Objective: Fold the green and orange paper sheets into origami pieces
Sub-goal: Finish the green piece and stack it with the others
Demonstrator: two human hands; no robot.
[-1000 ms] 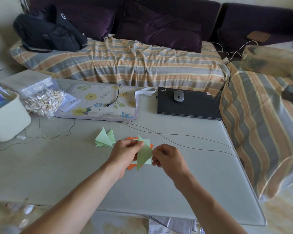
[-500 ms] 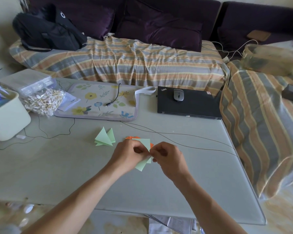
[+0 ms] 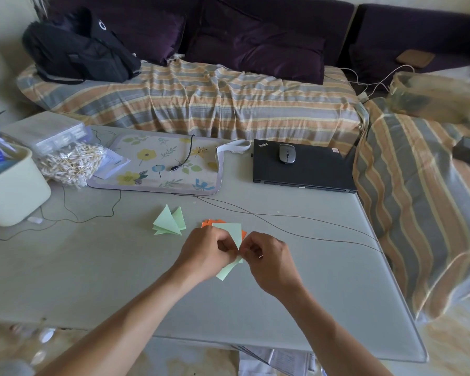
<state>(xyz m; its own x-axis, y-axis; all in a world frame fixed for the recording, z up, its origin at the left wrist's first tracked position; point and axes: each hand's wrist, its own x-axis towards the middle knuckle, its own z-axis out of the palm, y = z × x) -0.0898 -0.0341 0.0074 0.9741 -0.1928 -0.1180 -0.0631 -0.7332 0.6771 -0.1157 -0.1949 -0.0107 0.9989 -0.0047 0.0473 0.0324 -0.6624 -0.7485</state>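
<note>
A second ago the person's left hand [image 3: 205,256] alone held the green sheet [image 3: 229,234] upright above the orange paper [image 3: 210,223], the right hand [image 3: 269,260] just beside it. Now both hands pinch the sheet between them, fingertips nearly touching, and it lies lower and flatter over the orange paper.

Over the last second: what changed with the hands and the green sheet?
The right hand closed in on the left hand; both now pinch the green sheet at one spot, knuckles nearly touching. The sheet dropped from upright between the hands to lower, its corner poking out below them. The folded green pieces, orange paper and laptop stayed put.
</note>
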